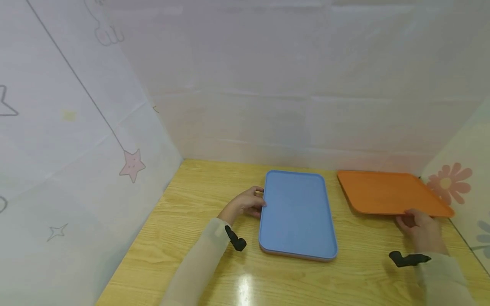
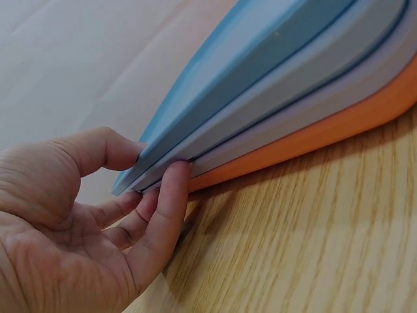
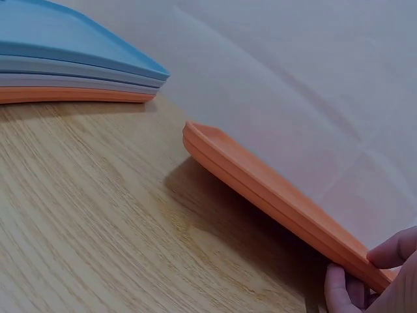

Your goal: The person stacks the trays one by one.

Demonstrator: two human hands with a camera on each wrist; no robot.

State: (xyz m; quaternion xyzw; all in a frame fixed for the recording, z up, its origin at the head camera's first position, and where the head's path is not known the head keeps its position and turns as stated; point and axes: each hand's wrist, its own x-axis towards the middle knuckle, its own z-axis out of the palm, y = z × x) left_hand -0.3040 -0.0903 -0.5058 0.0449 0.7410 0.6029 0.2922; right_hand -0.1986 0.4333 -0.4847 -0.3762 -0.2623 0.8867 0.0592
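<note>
A stack of trays lies on the table in front of me, its top a blue tray (image 1: pixel 297 212). In the left wrist view a grey tray (image 2: pixel 293 78), a lavender tray (image 2: pixel 313 114) and an orange tray (image 2: pixel 313 142) show beneath it. My left hand (image 1: pixel 249 202) holds the stack's left edge, thumb against the blue rim and fingertips at the lower rims. To the right, my right hand (image 1: pixel 423 229) grips the front edge of a separate orange tray (image 1: pixel 390 193), thumb above and fingers below. That tray is tilted, partly off the table; a seam runs along its side.
The wooden table (image 1: pixel 183 199) carries the trays. A pale sheet (image 1: pixel 268 106) stands behind it, with a star-patterned sheet (image 1: pixel 76 182) on the left and a flower-patterned one (image 1: pixel 471 165) on the right. The separate orange tray's right end is close to the right sheet.
</note>
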